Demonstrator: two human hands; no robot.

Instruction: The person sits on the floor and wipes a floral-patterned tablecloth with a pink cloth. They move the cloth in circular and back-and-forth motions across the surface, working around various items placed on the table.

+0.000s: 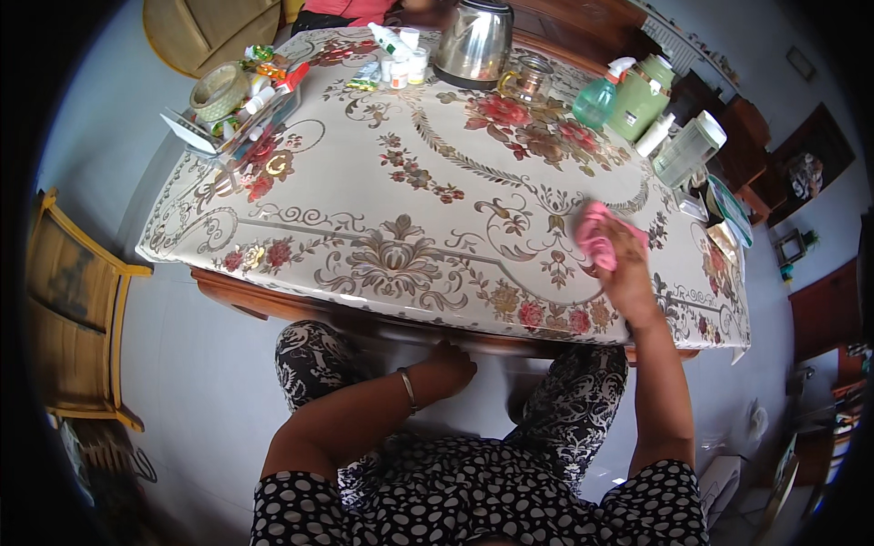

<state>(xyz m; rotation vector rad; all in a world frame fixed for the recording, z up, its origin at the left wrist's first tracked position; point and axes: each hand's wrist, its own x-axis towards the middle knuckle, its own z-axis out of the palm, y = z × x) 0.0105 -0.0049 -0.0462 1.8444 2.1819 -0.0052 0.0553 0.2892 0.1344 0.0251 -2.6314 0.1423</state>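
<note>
My right hand [626, 266] presses a crumpled pink cloth [594, 233] flat on the flowered tablecloth [401, 191], near the table's front right side. The fingers close over the cloth. My left hand [448, 366] is below the tabletop, fingers curled against the wooden front edge [300, 308] of the table; a thin bangle sits on that wrist. I cannot tell whether it grips the edge or only rests there.
A steel kettle [473, 41] and glass mug [526, 80] stand at the far side. Green spray bottle [596, 98], green jar [642, 96] and clear container [688, 147] crowd the right end. A tray of small items [238, 105] sits far left. A wooden chair [77, 309] stands left.
</note>
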